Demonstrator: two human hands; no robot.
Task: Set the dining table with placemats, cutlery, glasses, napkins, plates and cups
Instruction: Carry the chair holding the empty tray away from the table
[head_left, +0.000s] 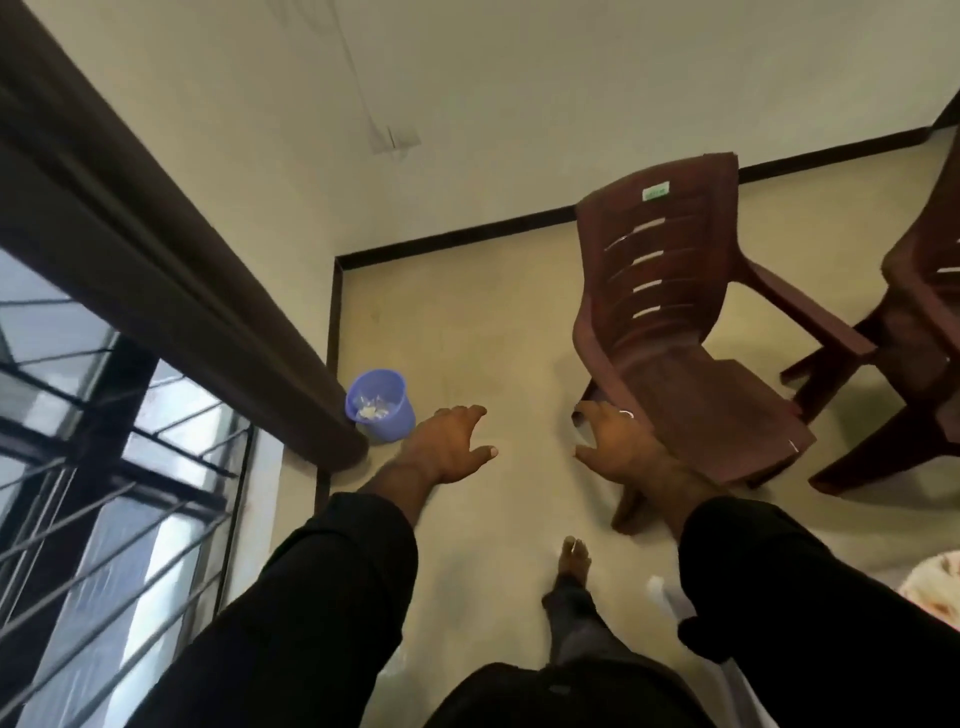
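Both my arms, in black sleeves, stretch forward over the bare floor. My left hand (451, 440) is spread with fingers straight and holds nothing. My right hand (615, 440), with a ring on one finger, is also spread and empty; it appears in front of the near corner of a brown plastic chair (670, 332), and contact cannot be told. No placemats, cutlery, glasses, napkins, plates or cups are in view, and no dining table shows.
A purple bin (382, 405) with scraps stands by a dark curtain (156, 249) and a barred window (104, 467) on the left. A second brown chair (919, 332) is at the right edge. My bare foot (574, 558) is on the floor below.
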